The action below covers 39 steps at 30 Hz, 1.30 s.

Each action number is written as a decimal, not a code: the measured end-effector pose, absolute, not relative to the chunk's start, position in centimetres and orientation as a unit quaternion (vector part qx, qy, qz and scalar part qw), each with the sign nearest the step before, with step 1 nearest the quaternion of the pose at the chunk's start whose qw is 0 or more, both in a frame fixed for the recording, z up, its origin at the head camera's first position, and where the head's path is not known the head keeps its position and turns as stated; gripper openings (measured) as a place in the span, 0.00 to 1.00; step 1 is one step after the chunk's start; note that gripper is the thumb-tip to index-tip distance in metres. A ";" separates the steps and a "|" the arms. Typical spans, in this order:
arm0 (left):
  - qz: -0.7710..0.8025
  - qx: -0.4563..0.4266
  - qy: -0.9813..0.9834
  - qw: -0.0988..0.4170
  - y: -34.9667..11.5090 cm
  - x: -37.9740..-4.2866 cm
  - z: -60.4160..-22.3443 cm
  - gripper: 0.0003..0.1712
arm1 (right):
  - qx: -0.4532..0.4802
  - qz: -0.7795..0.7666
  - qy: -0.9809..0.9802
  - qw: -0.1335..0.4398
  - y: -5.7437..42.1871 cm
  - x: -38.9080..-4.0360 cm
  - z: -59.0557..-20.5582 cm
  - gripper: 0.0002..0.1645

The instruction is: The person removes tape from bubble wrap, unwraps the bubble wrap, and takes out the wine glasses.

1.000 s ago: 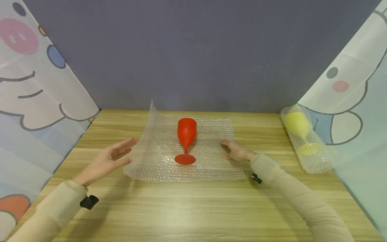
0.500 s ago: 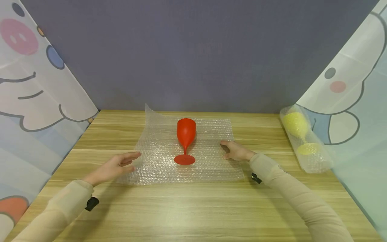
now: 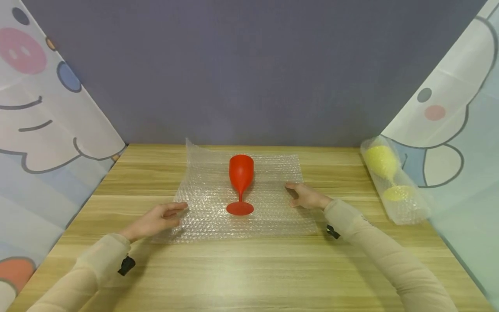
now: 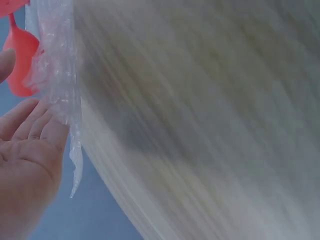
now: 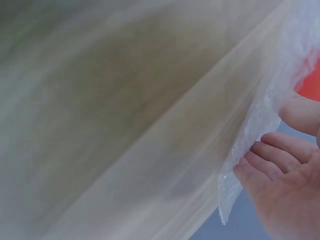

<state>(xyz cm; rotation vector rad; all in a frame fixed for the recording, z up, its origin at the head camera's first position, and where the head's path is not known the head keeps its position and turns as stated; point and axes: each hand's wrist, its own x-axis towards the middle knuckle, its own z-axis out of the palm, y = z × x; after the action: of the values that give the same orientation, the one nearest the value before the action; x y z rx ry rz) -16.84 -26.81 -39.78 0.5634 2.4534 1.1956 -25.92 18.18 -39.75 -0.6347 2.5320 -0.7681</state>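
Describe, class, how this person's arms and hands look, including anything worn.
The left hand and right hand are bare. Long beige fabric sleeves run down to paler, looser cuffs. A small black object shows by each cuff, its details too small to tell.

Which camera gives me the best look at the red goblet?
The head view: it shows the red goblet whole and unobstructed, lying on the bubble wrap. The left wrist view crops it at the top left; the right wrist view catches only a red patch at the right edge.
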 end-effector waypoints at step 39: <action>0.434 0.118 0.862 0.235 -21.3 -21.7 -34.3 0.36 | -0.254 -0.266 0.909 0.194 18.2 -26.2 -40.2 0.45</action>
<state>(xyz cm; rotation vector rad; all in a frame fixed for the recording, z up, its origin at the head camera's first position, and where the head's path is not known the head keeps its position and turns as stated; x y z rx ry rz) -21.74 -21.33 -34.34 0.3241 2.3654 1.1904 -26.18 18.15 -40.23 -0.7137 2.5509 -0.7467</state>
